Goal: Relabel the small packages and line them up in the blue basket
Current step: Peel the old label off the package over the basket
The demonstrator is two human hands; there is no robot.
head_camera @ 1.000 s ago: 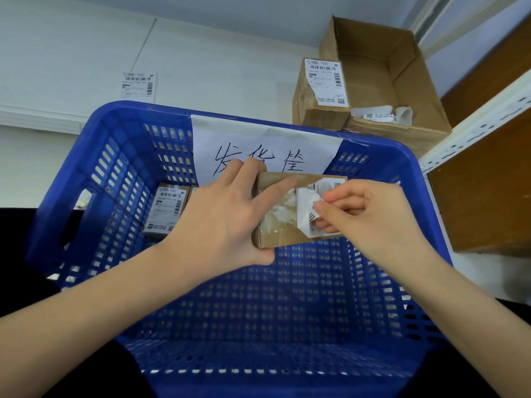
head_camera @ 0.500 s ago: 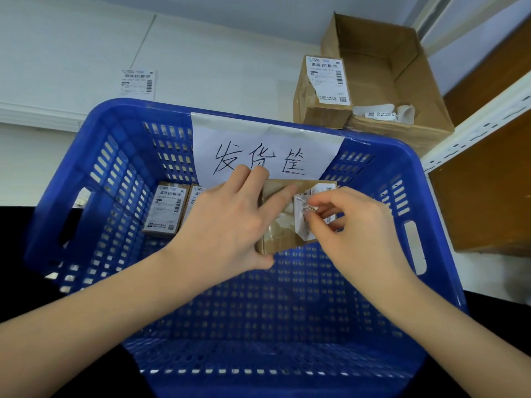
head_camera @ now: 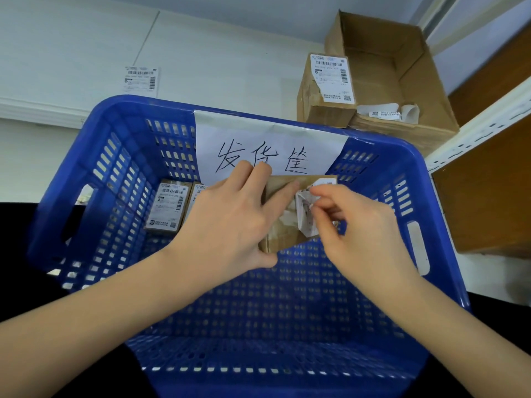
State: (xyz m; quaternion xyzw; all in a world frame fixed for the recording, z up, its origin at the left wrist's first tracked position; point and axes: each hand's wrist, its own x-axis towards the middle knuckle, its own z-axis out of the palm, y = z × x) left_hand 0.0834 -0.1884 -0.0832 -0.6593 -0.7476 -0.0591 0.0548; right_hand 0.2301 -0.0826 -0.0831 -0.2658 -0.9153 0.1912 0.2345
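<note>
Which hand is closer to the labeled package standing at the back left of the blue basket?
Left. The left hand, gripping the brown box, sits just right of the labeled package. The right hand, pinching the peeling label, is farther right, beyond the box.

Basket (head_camera: 71,196): blue plastic, perforated, slight sheen. Held package (head_camera: 283,235): matt brown cardboard, partly peeled label (head_camera: 306,214) of crinkled white paper. Handwritten sign (head_camera: 267,147): creased white paper.

Two bare forearms in shot — no sleeves, no gloves; left hand (head_camera: 230,222) and right hand (head_camera: 362,225) ringless, nails short.
</note>
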